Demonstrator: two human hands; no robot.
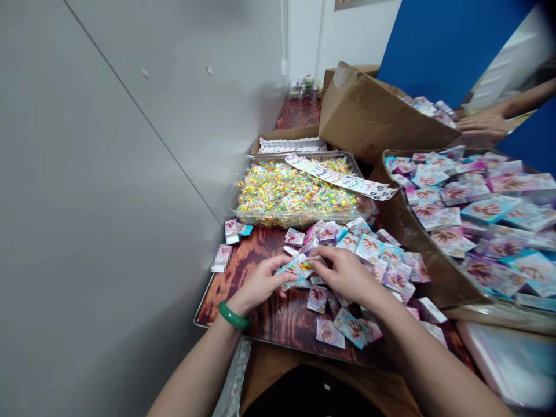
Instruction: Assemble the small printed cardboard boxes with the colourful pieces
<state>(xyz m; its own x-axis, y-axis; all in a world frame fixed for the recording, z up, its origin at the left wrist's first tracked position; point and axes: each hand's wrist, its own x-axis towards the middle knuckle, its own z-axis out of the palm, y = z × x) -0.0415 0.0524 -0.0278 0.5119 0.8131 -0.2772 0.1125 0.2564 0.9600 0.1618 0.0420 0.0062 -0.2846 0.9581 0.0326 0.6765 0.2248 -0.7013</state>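
Observation:
My left hand (262, 282), with a green bangle (233, 315) on its wrist, grips a small light-blue printed box (290, 270) between thumb and fingers. My right hand (343, 272) pinches a small clear packet of coloured beads (306, 264) at the end of that box. Whether the packet is partly inside the box I cannot tell. Around and under my right hand lies a pile of small printed boxes (369, 248) in purple, pink and blue. Just beyond my hands stands a clear plastic tray (278, 218) full of bead packets (278, 188).
A printed sticker strip (343, 178) lies across the tray. Behind it, a carton holds stacked printed strips (291, 145). At right, a large carton (417, 255) brims with boxes; another carton (382, 119) tilts behind, near another person's hand (484, 123). A grey wall (130, 174) borders the left.

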